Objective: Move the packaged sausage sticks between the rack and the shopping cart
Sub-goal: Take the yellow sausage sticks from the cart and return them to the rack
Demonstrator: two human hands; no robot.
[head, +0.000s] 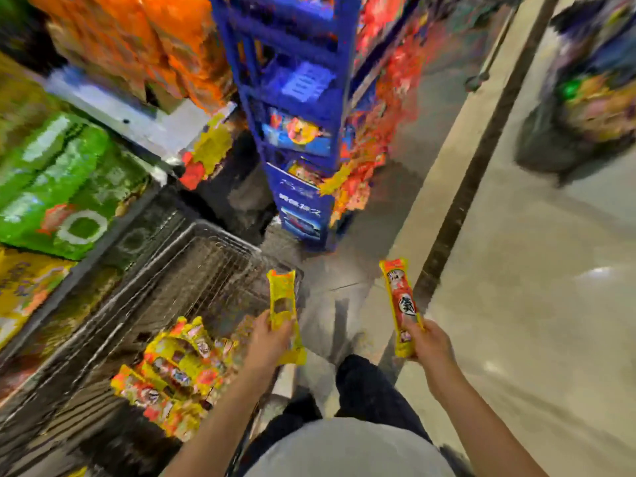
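Note:
My left hand (pixel 268 342) grips a yellow sausage stick pack (pixel 284 304), held upright over the near right corner of the wire shopping cart (pixel 192 270). A red and yellow sausage stick pack (pixel 401 304) stands upright in my right hand (pixel 428 342), out over the floor to the right of the cart. Several more yellow and red packs (pixel 175 373) lie piled in the cart's near end. The blue rack (pixel 299 132) stands ahead, with red and yellow packs (pixel 364 160) hanging along its right side. The picture is blurred.
Shelves with green bags (pixel 62 187) and orange bags (pixel 137 39) line the left side next to the cart. A dark strip (pixel 481 160) runs across the pale floor to the right. A blurred dark display with goods (pixel 585 98) stands at the far right.

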